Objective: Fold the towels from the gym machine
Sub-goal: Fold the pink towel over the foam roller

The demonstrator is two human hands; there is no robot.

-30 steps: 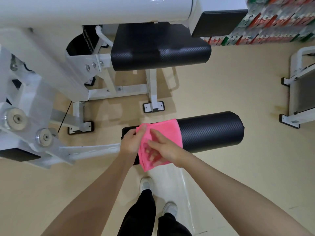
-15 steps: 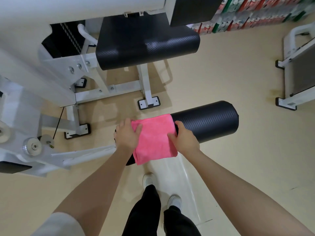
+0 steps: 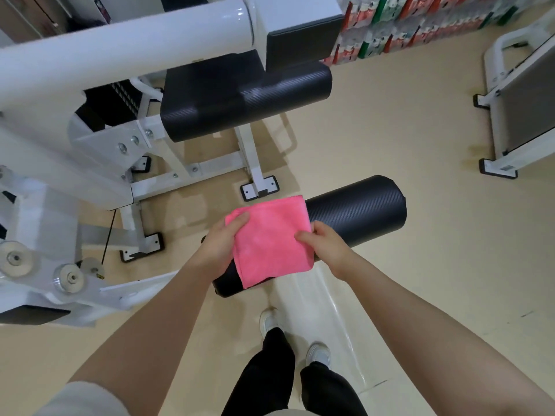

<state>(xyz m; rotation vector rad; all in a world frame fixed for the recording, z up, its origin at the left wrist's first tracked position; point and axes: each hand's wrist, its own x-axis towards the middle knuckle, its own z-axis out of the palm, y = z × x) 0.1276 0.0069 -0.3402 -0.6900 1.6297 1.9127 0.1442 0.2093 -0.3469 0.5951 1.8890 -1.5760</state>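
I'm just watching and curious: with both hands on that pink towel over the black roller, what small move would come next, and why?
Probably another fold, left edge toward right. The pink towel lies flat over the black roller pad, the left hand and right hand pinching its opposite side edges.

A glossy beige floor fills most of the frame. Along the top right edge runs a row of stacked packs with red, green and white wrapping. At the right edge stands part of a second white-framed piece of equipment with a grey panel, its black rubber feet on the floor. At the bottom centre a pair of white shoes shows below black trouser legs. A light grey sleeve edge sits in the lower left corner.
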